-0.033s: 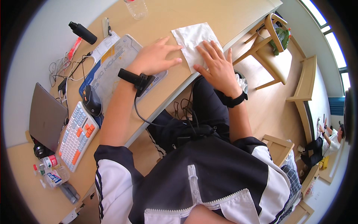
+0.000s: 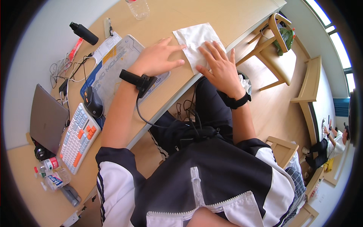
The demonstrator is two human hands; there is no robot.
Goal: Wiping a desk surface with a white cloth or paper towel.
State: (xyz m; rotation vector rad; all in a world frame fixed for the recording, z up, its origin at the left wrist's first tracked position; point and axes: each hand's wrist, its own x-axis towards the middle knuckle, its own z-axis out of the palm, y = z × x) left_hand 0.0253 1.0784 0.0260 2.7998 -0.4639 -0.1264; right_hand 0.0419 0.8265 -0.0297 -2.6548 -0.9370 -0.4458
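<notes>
A thin white cloth [image 2: 193,38], lightly creased, lies spread on the wooden desk [image 2: 166,19] close to its front edge. My right hand [image 2: 218,68] rests flat on the cloth's right side with its fingers spread and slightly bent. My left hand [image 2: 160,56] is open at the cloth's left side. Its index fingertip reaches the cloth's left edge, while the thumb points toward the cloth over bare desk. Neither hand grips anything. Part of the cloth is hidden under my right hand.
Left of my hands are a mouse pad [image 2: 121,53], a black mouse [image 2: 93,101], a keyboard [image 2: 79,138] and a laptop [image 2: 47,117]. A clear plastic bottle [image 2: 140,10] stands at the back. A cable [image 2: 145,120] hangs from my left wrist. A chair [image 2: 278,60] stands to the right.
</notes>
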